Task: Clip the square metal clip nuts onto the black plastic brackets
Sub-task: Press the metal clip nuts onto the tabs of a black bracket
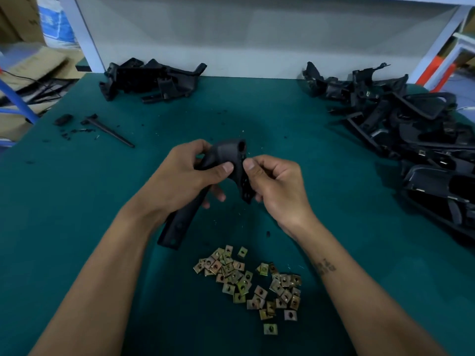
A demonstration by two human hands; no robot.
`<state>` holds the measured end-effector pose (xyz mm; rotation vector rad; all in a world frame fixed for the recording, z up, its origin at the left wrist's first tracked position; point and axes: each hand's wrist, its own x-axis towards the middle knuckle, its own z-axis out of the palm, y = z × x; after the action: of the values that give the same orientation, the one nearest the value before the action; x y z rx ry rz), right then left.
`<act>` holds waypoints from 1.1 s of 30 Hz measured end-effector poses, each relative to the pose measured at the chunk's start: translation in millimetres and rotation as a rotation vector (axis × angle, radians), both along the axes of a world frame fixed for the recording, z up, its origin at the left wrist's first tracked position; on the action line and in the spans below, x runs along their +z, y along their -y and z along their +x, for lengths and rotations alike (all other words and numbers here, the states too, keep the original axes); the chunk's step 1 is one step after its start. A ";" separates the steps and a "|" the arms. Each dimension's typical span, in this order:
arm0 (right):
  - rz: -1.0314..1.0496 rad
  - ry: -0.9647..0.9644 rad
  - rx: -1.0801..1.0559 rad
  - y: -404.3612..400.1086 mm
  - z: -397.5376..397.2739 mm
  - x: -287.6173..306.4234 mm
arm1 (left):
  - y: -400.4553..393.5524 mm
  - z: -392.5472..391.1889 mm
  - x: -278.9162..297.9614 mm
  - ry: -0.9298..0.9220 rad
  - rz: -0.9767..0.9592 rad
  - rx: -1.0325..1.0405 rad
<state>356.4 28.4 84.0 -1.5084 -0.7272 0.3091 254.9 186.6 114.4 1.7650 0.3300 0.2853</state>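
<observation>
**Both hands on one bracket, above the nut pile**

You are holding a black bracket [226,155] up over the green mat [77,201], roughly at its middle. Your left hand [185,173] is gripping the bracket's curved upper part, thumb lying across the near face and fingers wrapping behind it. The bracket's long lower leg is slanting down and to the left, passing under your left wrist and ending just above the mat.

Your right hand [277,183] is pinching the bracket's right edge, thumb tip pressing against the flange with its row of holes, fingers curling behind. (Whether a nut is sitting between your thumb and the flange cannot be told; the spot is too dark and small.)

The clip nuts [246,281] are lying loose in a brass-coloured heap on the mat just below your hands, between your forearms, with a few strays towards the near edge.

A small stack of brackets [151,80] is sitting at the far left of the mat against the white backboard [257,34]. A much bigger pile [411,124] is spreading along the right side. A thin black rod [110,131] and some plastic crumbs are lying at the left edge, well apart from your hands.
</observation>
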 end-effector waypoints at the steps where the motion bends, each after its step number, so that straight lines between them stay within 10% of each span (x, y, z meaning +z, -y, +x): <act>1: -0.023 -0.023 0.018 -0.5 -0.8 -3.2 | -1.0 0.7 -3.1 0.000 -0.034 -0.057; 7: -0.115 -0.054 -0.007 7.7 -1.3 -6.6 | -13.1 2.9 -25.9 0.017 -0.330 -0.113; 18: -0.353 0.486 0.179 84.6 -36.0 -6.6 | -1.2 18.8 -40.3 0.126 -0.653 -0.288; 24: 0.117 -0.265 0.136 79.0 -8.8 -8.8 | -6.5 17.4 -40.6 0.112 -0.699 -0.283; 28: -0.154 0.389 -0.215 90.1 29.8 2.4 | -4.0 17.0 -37.2 0.094 -0.678 -0.318; 33: -0.338 0.396 0.345 82.3 -3.7 7.8 | -1.7 17.5 -34.6 0.085 -0.694 -0.318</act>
<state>352.8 -53.9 91.8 -1.7857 -1.3082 0.4118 272.4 188.3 79.8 1.0914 0.0636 0.0057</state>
